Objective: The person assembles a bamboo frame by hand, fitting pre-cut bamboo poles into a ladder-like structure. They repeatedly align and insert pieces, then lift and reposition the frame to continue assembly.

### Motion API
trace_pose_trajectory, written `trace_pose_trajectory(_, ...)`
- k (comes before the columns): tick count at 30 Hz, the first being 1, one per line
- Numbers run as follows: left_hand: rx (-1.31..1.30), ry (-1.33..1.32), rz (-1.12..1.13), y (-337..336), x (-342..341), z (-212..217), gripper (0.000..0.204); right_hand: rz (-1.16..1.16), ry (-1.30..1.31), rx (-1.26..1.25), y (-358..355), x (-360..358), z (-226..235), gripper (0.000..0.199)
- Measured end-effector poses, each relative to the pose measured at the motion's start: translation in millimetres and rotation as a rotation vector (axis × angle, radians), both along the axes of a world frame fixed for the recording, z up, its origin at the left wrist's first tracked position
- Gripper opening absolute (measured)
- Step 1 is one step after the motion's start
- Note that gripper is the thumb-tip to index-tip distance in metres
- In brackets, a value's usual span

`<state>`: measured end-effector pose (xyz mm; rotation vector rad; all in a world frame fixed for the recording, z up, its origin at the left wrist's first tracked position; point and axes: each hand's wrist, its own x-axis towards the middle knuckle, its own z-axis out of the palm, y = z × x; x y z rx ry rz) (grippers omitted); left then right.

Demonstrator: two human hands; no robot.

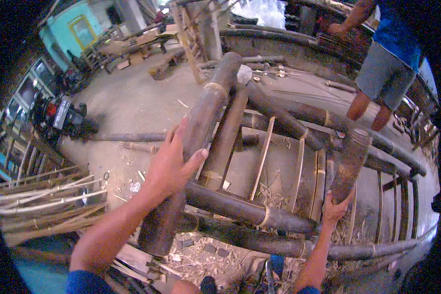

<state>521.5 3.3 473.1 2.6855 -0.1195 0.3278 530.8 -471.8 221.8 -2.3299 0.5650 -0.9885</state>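
A dark bamboo frame with long thick poles (230, 198) and thin upright slats (262, 159) stands in front of me. My left hand (174, 161) grips a thick dark bamboo pole (201, 117) on the frame's left side, thumb on its near face and fingers along its left. Lower right, my right hand (335, 208) is closed round the lower part of a shorter thick bamboo piece (350, 164), which leans over the frame's right half. A whitish lump (244, 74) sits by the top of the left pole.
Bamboo strips (49, 198) are stacked at the left, near a dark motorbike (63, 117). Shavings (206, 257) litter the floor by my feet. A person in a blue shirt and grey shorts (384, 71) stands far right. A loose bamboo pole (127, 137) lies behind.
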Motion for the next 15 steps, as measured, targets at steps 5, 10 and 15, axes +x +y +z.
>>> trace_pose_trajectory(5, -0.242, 0.241, 0.202, 2, 13, 5, 0.088, 0.295, 0.197, 0.391, 46, -68, 77, 0.095)
trace_pose_trajectory(10, -0.263, 0.332, 0.295, -5, 21, 15, 0.087, 0.224, 0.47, 0.71, 99, -158, 157, 0.084)
trace_pose_trajectory(15, -0.202, 0.322, 0.345, -10, 19, 15, 0.085, 0.182, 0.801, 0.774, 141, -210, 212, 0.097)
